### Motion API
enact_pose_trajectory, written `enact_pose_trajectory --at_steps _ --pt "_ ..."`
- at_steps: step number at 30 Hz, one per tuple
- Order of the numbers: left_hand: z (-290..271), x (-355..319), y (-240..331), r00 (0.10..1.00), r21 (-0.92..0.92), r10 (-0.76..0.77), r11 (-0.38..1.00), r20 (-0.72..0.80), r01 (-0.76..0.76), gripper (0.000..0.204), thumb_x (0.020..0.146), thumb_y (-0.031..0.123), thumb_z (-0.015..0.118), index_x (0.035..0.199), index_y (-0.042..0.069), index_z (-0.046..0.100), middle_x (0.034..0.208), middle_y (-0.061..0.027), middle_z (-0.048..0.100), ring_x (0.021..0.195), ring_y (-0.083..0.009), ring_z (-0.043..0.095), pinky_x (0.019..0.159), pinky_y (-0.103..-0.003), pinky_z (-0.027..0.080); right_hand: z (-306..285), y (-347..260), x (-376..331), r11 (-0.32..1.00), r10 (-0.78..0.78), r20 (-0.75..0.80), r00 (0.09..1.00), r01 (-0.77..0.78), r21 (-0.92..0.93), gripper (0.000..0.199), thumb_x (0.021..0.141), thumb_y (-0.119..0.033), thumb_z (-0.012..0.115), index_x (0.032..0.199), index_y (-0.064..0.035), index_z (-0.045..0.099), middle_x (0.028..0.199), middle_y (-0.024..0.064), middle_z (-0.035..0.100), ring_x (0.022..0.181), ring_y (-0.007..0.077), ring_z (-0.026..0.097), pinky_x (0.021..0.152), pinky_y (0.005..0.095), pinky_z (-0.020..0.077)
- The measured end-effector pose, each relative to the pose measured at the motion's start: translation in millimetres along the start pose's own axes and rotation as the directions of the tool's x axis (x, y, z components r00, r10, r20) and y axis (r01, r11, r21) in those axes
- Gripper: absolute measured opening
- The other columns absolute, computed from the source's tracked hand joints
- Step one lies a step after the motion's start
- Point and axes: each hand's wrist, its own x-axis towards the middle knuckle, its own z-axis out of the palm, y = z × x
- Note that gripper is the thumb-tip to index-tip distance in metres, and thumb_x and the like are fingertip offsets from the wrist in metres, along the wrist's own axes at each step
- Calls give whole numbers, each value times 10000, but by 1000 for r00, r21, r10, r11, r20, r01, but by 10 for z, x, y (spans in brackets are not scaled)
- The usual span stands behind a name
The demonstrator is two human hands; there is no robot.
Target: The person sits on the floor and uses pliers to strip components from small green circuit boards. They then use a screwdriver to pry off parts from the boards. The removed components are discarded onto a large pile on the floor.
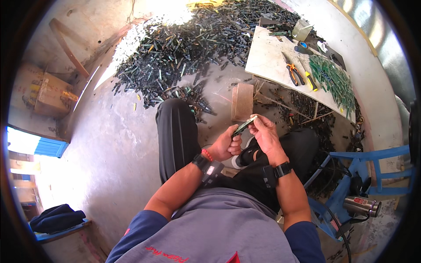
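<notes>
Between my two hands, above my lap, is a narrow green strip that looks like a thin circuit board, with a dark lower end and a pale upper end. My left hand is closed around the dark lower end, fingers curled under it. My right hand pinches the upper end between thumb and fingers. The strip slants up to the right. Fine detail on it is too small to make out. Just beyond my hands a brown block stands on the floor.
A large heap of dark strips covers the far floor. On the low white table at the right lie orange-handled pliers, a yellow-handled screwdriver and green strips. Nearer right are a blue chair and steel flask.
</notes>
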Motion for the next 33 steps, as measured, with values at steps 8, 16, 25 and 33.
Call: enact_pose_trajectory --at_steps 8,16,25,33 --pt "13 -23 3 999 -17 16 1000 40 -16 511 992 532 384 627 176 354 522 74 238 416 -94 166 435 -265 215 -3 20 15 987 43 58 997 -51 151 188 944 -148 631 1091 -41 678 979 36 684 824 115 588 687 256 443" --pt "37 -37 11 998 -23 57 998 13 -57 512 991 533 385 627 173 359 519 76 241 410 -88 160 428 -263 209 37 64 38 960 71 95 993 -94 263 200 959 -163 606 1106 -42 668 996 59 687 827 108 583 689 255 451" --pt "39 -33 -2 998 -95 69 993 -4 -69 511 999 521 368 627 170 363 514 72 242 403 -94 170 425 -272 216 73 115 117 958 99 56 994 -110 266 201 965 -161 593 1088 -16 660 965 59 672 794 113 568 689 259 455" --pt "22 -6 -4 998 -125 70 990 -9 -70 505 1004 504 360 627 168 365 515 67 239 404 -98 173 429 -271 219 86 100 129 970 117 16 993 -118 211 180 969 -166 583 1068 -41 667 951 44 673 813 112 579 722 270 454"
